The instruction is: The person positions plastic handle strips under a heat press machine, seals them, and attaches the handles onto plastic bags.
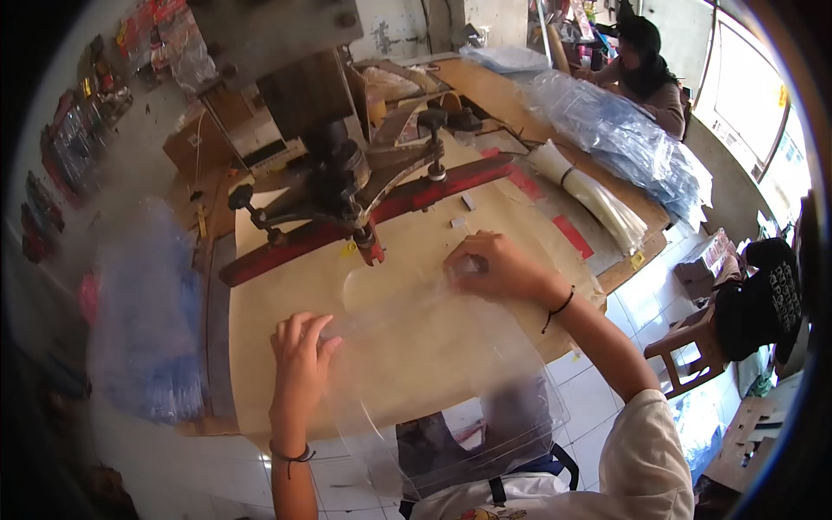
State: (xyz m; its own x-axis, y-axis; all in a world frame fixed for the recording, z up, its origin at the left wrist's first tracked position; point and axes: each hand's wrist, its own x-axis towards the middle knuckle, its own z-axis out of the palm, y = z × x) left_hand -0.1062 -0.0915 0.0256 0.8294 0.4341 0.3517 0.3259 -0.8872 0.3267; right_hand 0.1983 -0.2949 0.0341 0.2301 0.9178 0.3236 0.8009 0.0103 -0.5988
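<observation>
Pale sleeve (646,446) nearest, on the worker's right arm. Clear plastic sheet (433,347): stretched between both hands above brown paper (260,347), its lower part drooping past the paper's near edge. Left hand (303,347): thumb and fingertips pinching the sheet's left side. Right hand (490,264): fingers curled tight on its far edge, near the red bar (295,244) of a press (316,100).

Risks (judgement): limp sheet could crease or skew if the hands pull unevenly; drooping weight could drag it out of line. Fingers could be nipped if the bar dropped with them beneath. Small pale pieces (468,201) beyond the right hand could get trapped under the sheet.

Writing: black item (763,299), far right, bears pale lettering, too small to read. Red packets (143,39), upper left: print blurred. No brand legible on the press.
</observation>
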